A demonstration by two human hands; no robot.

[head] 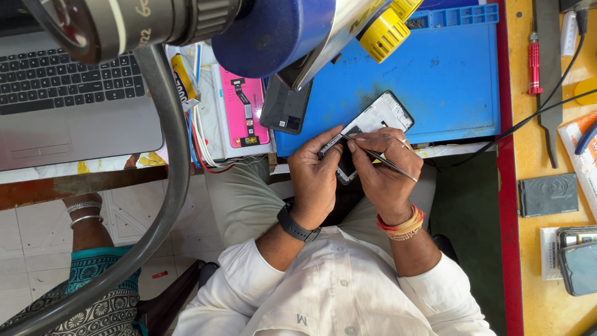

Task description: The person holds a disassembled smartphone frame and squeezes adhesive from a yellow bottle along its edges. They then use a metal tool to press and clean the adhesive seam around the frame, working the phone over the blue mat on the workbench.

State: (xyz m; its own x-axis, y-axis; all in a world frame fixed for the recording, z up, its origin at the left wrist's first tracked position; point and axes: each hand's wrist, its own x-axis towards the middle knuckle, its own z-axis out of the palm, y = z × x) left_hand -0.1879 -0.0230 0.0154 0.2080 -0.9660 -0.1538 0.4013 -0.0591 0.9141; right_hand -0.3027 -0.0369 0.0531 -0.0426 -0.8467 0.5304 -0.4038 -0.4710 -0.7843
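An opened phone (380,117) with its pale inner frame showing lies tilted at the near edge of a blue work mat (448,81). My left hand (314,171), with a black watch on its wrist, grips the phone's lower end. My right hand (387,169), wearing red and yellow thread bands, holds thin metal tweezers (380,159). The tweezer tips touch the phone's inside near my left thumb. Both hands cover the phone's lower part.
A laptop (68,93) stands at left, beside a pink parts pack (245,106) and a dark phone panel (285,104). A red screwdriver (535,62), black battery (547,194) and phones (578,264) lie at right. Another person's arm (87,224) is at lower left.
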